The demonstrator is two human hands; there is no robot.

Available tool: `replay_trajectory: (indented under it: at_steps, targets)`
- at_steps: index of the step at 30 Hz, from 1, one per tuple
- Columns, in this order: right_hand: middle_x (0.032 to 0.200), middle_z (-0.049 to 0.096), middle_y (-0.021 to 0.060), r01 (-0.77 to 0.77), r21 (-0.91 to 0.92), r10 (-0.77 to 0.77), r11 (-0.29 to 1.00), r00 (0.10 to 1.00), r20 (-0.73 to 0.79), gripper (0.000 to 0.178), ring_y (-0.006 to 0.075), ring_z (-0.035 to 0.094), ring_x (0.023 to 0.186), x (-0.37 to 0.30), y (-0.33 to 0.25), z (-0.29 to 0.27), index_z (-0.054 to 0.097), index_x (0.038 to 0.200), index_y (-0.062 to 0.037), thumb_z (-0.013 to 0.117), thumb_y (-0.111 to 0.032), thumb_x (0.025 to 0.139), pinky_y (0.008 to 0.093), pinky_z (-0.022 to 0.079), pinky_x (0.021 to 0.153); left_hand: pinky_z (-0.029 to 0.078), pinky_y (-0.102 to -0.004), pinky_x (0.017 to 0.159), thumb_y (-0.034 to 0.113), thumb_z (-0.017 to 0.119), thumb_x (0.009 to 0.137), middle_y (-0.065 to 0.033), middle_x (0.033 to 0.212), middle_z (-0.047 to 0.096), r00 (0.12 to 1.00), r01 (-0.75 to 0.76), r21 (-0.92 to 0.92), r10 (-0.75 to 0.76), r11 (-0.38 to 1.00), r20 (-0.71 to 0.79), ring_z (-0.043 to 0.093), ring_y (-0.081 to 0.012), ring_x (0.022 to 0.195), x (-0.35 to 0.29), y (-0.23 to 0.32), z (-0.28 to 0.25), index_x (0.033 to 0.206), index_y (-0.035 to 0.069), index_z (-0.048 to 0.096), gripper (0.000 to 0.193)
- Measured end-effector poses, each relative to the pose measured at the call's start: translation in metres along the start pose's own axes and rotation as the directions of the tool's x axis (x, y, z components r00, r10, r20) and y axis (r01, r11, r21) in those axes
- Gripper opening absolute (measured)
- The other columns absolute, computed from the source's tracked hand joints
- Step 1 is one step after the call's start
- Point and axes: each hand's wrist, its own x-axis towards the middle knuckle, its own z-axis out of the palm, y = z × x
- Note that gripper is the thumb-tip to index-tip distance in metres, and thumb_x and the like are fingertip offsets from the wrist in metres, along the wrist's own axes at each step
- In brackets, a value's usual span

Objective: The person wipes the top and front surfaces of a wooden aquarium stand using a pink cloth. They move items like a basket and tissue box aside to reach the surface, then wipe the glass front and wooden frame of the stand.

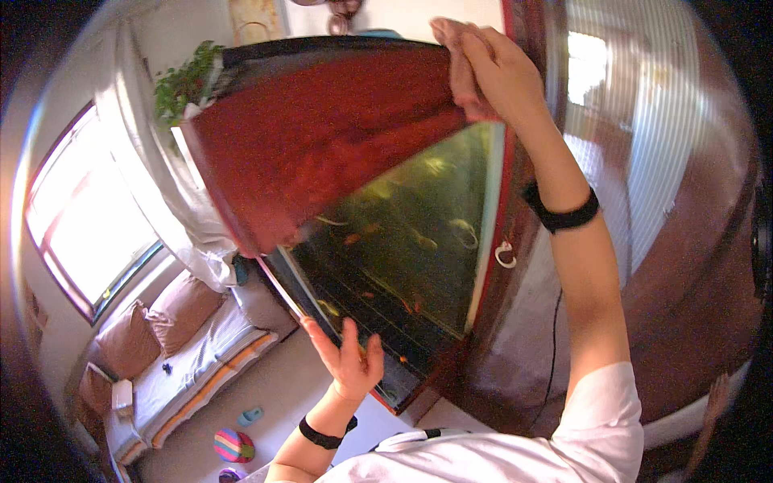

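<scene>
Daylight is pouring in through the window (84, 221) on my left, blowing it out to near white, and it is washing the curtain (173, 193) pale. A second bright patch is glaring off the glossy panel (644, 145) on my right. The fish tank glass (419, 233) is staying dim and greenish, carrying faint reflections. My right hand (491, 68) is looking slightly soft, warmly lit. Straight edges are bending hard toward the rim, and the corners are fading into black vignette.
</scene>
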Motion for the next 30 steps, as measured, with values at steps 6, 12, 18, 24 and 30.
replay_trajectory:
  at_steps: [6, 12, 18, 24, 30]
  targets:
    - [0.088, 0.065, 0.0108, 0.291, 0.202, -0.29, 0.935, 0.956, -0.037, 0.024, 0.0194, 0.064, 0.08, -0.031, -0.12, 0.008, 0.063, 0.107, -0.0058, 0.062, -0.027, 0.094, 0.0307, 0.05, 0.074, 0.025, -0.0582, 0.114, 0.014, 0.07, 0.079, -0.033, 0.157, 0.017, 0.998, 0.02, -0.053, -0.023, 0.998, -0.051, 0.028, -0.0549, 0.14, -0.013, -0.011, 0.013, 0.125, 0.002, 0.063, 0.048]
    - [0.089, 0.064, 0.0043, 0.373, 0.302, -0.387, 0.878, 0.922, -0.013, 0.02, 0.0099, 0.058, 0.084, -0.02, -0.158, 0.024, 0.062, 0.105, -0.0013, 0.056, -0.018, 0.095, 0.0263, 0.048, 0.077, 0.028, -0.0602, 0.113, 0.017, 0.074, 0.078, -0.0275, 0.153, 0.028, 0.998, -0.059, -0.084, 0.056, 0.995, -0.038, 0.033, -0.0501, 0.138, 0.004, -0.017, 0.007, 0.123, 0.006, 0.067, 0.047]
    - [0.085, 0.068, 0.0126, 0.117, 0.068, -0.114, 0.991, 0.992, -0.052, 0.023, 0.0198, 0.065, 0.078, 0.0, -0.119, 0.02, 0.068, 0.099, -0.0048, 0.058, -0.025, 0.094, 0.0337, 0.053, 0.07, 0.045, -0.0463, 0.104, 0.007, 0.069, 0.077, -0.017, 0.133, 0.061, 0.991, -0.131, -0.541, 0.126, 0.831, -0.047, 0.059, -0.0366, 0.122, 0.048, -0.056, -0.062, 0.132, 0.004, 0.056, 0.056]
    - [0.097, 0.068, 0.0073, -0.07, 0.45, -0.012, 0.89, 0.984, 0.178, 0.037, 0.0124, 0.062, 0.082, 0.048, -0.126, -0.011, 0.064, 0.114, -0.0022, 0.048, -0.034, 0.103, 0.0275, 0.051, 0.076, 0.051, -0.0434, 0.097, 0.003, 0.069, 0.073, -0.0187, 0.126, 0.064, 0.936, -0.35, -0.533, 0.31, 0.771, -0.166, 0.062, -0.0366, 0.116, 0.162, -0.096, -0.12, 0.119, 0.002, 0.066, 0.046]
    - [0.101, 0.064, 0.0002, -0.192, 0.487, -0.124, 0.852, 0.83, 0.544, 0.038, 0.0082, 0.058, 0.092, 0.016, -0.187, 0.013, 0.061, 0.122, -0.0018, 0.048, -0.033, 0.105, 0.022, 0.048, 0.083, 0.042, -0.0462, 0.106, 0.006, 0.068, 0.078, -0.0211, 0.133, 0.058, 0.894, -0.449, -0.46, 0.389, 0.766, -0.224, 0.053, -0.0397, 0.127, 0.258, -0.093, -0.12, 0.126, 0.0, 0.061, 0.049]
